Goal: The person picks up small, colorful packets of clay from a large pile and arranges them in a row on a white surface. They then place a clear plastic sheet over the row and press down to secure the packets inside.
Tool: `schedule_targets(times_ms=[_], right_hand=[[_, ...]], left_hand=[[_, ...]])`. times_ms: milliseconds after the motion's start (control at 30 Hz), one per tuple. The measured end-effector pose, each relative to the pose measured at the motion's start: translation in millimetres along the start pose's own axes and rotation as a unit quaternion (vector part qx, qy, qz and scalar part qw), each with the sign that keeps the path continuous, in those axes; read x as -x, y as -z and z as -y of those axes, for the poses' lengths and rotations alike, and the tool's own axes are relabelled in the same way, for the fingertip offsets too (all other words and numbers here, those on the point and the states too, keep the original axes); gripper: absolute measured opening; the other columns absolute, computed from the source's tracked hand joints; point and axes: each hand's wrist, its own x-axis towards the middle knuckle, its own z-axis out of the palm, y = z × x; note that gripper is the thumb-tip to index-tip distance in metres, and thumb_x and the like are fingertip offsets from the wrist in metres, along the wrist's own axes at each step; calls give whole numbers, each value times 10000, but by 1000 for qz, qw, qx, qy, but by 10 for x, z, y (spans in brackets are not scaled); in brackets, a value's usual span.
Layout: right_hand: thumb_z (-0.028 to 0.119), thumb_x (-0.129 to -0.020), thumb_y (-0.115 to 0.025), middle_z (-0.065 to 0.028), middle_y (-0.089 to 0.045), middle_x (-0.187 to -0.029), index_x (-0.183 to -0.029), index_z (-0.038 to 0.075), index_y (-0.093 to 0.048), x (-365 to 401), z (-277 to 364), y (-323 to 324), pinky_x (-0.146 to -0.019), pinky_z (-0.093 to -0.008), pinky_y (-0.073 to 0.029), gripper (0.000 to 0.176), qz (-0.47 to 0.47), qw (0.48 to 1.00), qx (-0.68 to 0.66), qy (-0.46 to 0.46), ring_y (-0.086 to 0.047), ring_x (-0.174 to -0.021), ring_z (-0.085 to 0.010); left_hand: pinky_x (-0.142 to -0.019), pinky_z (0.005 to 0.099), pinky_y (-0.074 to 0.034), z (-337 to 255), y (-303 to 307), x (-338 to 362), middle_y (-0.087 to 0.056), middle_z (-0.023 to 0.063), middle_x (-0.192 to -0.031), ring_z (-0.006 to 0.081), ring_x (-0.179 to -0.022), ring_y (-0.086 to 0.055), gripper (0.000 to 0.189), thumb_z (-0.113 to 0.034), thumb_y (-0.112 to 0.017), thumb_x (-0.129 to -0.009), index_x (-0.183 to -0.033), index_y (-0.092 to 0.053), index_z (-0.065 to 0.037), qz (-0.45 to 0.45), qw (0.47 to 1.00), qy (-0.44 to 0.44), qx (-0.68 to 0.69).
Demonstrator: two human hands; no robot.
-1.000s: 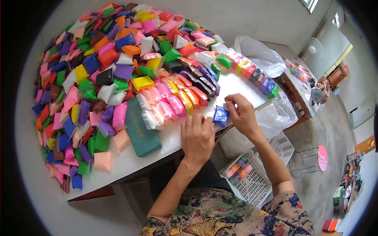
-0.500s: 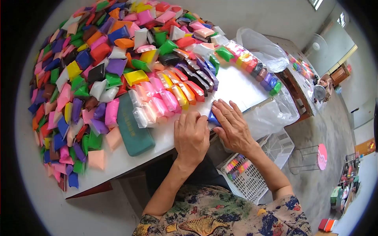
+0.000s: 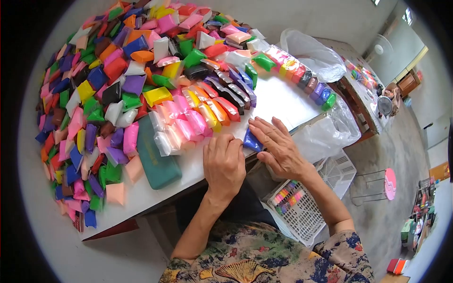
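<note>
A dark blue plastic packet (image 3: 253, 141) lies near the front edge of the white table, between my two hands. My right hand (image 3: 277, 147) rests flat over the packet's right part, fingers stretched out and slightly apart. Closed beside the packet's left end is my left hand (image 3: 223, 166), its fingers curled in; whatever they hold is hidden. Left of it sit neat rows of clear-wrapped packets in white, peach, pink (image 3: 187, 132), yellow, orange (image 3: 218, 112), red, black and purple. A dark green case (image 3: 159, 160) lies beside these rows.
A large heap of colourful packets (image 3: 113, 94) covers the table's left side. At the right edge runs a row of packets ending in green (image 3: 329, 102), with clear plastic bags (image 3: 325, 137) beside it. Below stands a white basket (image 3: 306, 210); a pink-topped stool (image 3: 390, 184) is farther right.
More of the blue packet shows now between my hands. My left hand has shifted slightly left and down, while my right hand still lies on the packet. The whole view has tilted slightly.
</note>
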Motion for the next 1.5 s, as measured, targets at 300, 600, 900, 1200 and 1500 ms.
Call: schedule_targets(times_ms=[300, 600, 900, 1200, 1500], right_hand=[[369, -832, -745, -172, -476, -1471, -1419, 39, -468, 48, -25, -32, -1155, -565, -264, 728, -96, 995, 6, 9, -449, -1363, -347], [99, -656, -826, -63, -616, -966, -934, 81, -610, 116, 238, -194, -1007, -530, -405, 352, -244, 965, 95, -15, -590, -909, -259], [44, -721, -725, -49, -594, -891, -850, 74, -596, 58, 217, -322, -952, -493, -411, 185, -290, 947, 135, -14, -572, -821, -234], [51, -792, -694, -87, -598, -858, -897, 26, -588, 102, 464, -235, -747, -381, -481, 152, -256, 952, 39, -162, -594, -721, -248], [237, -938, -714, -55, -637, -784, -1164, -28, -637, 133, 532, 92, -573, -280, -466, 357, -204, 869, -306, -332, -547, -640, -88]], left_hand=[[-784, 427, -426, -20, -3, 11, -589, 99, -945, 314, -884, -560, 123, -2, -664, -799, -913, -634, -36, -1, 1000, 6, -4], [-781, 429, -423, -18, -12, 7, -589, 98, -945, 314, -883, -560, 136, -2, -667, -786, -910, -625, -41, 5, 1000, 1, -12], [-788, 425, -416, -3, 0, 1, -579, 107, -953, 318, -902, -557, 151, -25, -664, -792, -932, -613, -42, 25, 999, -27, -12], [-784, 428, -444, 35, -98, 76, -618, 149, -1073, 310, -894, -573, 218, -64, -672, -771, -965, -585, -11, -5, 994, -105, -21], [-783, 399, -505, -116, -72, -21, -657, 210, -1144, 279, -866, -623, 175, -54, -645, -818, -972, -591, 9, -22, 963, -267, -25]])
